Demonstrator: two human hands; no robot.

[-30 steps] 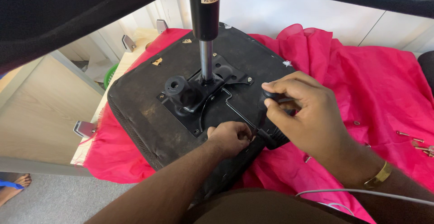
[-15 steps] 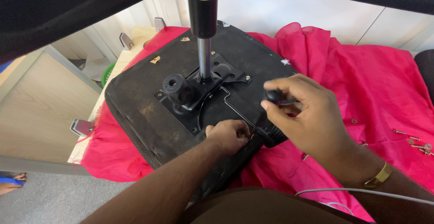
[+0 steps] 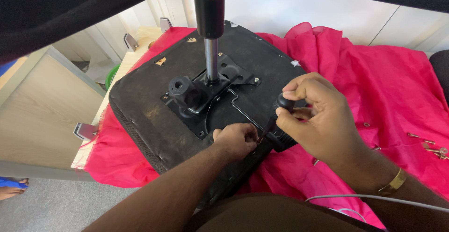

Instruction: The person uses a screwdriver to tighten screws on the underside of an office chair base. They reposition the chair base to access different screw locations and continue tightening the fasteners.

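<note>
- Right hand (image 3: 318, 115) curled tight around a black screwdriver handle (image 3: 284, 102).
- Left hand (image 3: 236, 137) pinched closed at the seat base (image 3: 154, 119), 6 o'clock edge.
- Both hands unmoved since before.

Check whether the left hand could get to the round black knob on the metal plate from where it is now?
Probably yes. The left hand rests at the seat's near edge, and the knob stands uncovered on the metal plate beyond it. Only the thin wire lever lies nearby, off to the side.

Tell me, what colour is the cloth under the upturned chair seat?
Bright pink cloth, plain; the head view shows it best.
</note>
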